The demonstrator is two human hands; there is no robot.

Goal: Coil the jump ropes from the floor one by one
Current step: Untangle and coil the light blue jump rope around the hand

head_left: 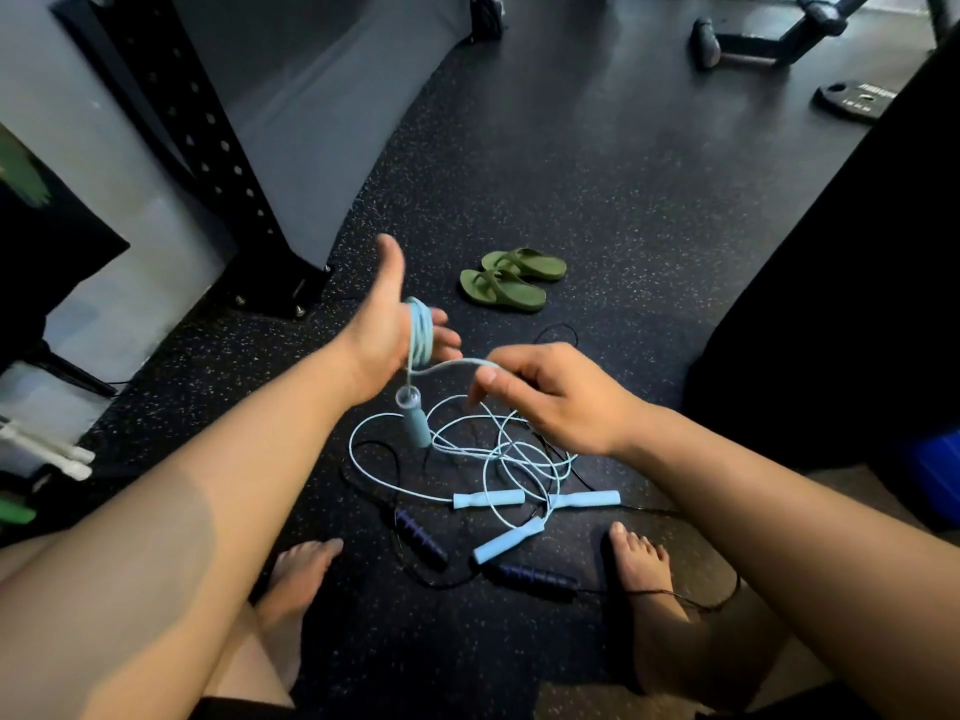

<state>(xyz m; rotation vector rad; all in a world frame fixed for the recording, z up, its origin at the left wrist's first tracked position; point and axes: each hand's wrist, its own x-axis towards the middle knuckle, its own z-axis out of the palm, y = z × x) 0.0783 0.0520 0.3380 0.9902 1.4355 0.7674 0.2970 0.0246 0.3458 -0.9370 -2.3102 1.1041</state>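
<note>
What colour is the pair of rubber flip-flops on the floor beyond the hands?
The pair of rubber flip-flops is olive green; the head view shows it.

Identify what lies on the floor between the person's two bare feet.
In the head view, two dark blue handles and one light blue handle lie between the left foot and right foot, with thin black cord.

Curled fingers [519, 358] of the right grip [561, 402] hide their pinch on the blue rope [422, 330], and the black cord [670, 596] fades into the dark floor [571, 174].
</note>
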